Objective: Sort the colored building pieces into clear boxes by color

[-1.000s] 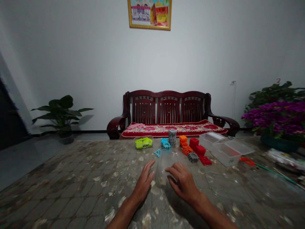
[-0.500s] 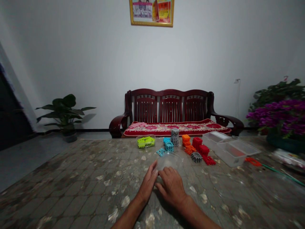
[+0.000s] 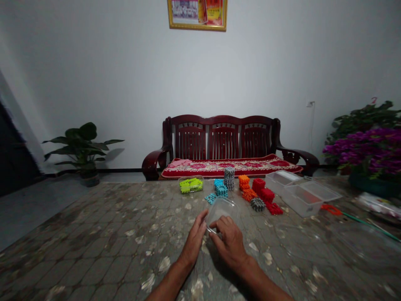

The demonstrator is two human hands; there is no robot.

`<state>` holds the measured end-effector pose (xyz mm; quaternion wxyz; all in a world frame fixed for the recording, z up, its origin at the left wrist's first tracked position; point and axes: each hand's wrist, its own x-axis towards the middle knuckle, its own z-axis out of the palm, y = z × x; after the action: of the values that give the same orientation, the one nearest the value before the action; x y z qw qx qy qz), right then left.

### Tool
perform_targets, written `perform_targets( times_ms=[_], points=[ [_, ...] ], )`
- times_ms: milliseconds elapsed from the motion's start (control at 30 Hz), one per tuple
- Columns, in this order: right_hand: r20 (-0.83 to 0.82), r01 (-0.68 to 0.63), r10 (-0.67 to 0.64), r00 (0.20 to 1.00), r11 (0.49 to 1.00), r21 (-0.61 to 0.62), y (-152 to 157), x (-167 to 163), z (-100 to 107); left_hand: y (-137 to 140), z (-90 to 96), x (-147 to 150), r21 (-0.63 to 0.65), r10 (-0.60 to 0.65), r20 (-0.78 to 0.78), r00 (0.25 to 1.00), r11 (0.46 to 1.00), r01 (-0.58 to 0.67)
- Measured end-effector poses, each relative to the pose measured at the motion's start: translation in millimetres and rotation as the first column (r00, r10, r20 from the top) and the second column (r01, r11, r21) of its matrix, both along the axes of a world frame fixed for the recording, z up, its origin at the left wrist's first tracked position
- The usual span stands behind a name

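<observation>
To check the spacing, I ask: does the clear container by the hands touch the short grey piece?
Apart. In the head view, patterned tablecloth shows between the clear container and the short grey piece.

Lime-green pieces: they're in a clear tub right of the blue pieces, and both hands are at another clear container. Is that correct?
Not quite: the head view shows the lime-green pieces left of the blue pieces. They are in a clear tub, and the left hand and right hand are at another clear container.

Dim pic, wall [image 3: 250, 75] brightest nr ctr, dk corners, wide-angle edge distortion.
</observation>
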<state>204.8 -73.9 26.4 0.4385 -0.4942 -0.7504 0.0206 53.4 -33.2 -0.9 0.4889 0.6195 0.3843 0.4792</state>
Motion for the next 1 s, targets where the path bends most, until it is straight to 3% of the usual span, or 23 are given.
perform_targets(
  times_ms=[400,633,800,1000],
  points=[
    [-0.253,-0.064,0.037,0.967,0.993,-0.102,4.4,2.7,-2.1,-2.0,-2.6,4.3,0.031,0.003,-0.025,1.000,1.000,-0.002],
    [-0.318,-0.057,0.049,0.947,0.998,-0.017,3.0,-2.3,2.2,1.0,-13.0,4.5,0.053,0.045,-0.067,0.997,0.998,-0.041],
    [-0.313,0.026,0.005,0.950,0.995,0.094,5.5,4.7,5.9,5.8,-19.3,7.3,0.131,0.126,-0.220,0.967,0.986,-0.099],
    [-0.356,0.270,-0.182,0.917,0.939,0.214,18.9,50.3,20.0,8.7,-14.5,3.1,0.192,0.215,-0.248,0.945,0.967,-0.170]
  ],
)
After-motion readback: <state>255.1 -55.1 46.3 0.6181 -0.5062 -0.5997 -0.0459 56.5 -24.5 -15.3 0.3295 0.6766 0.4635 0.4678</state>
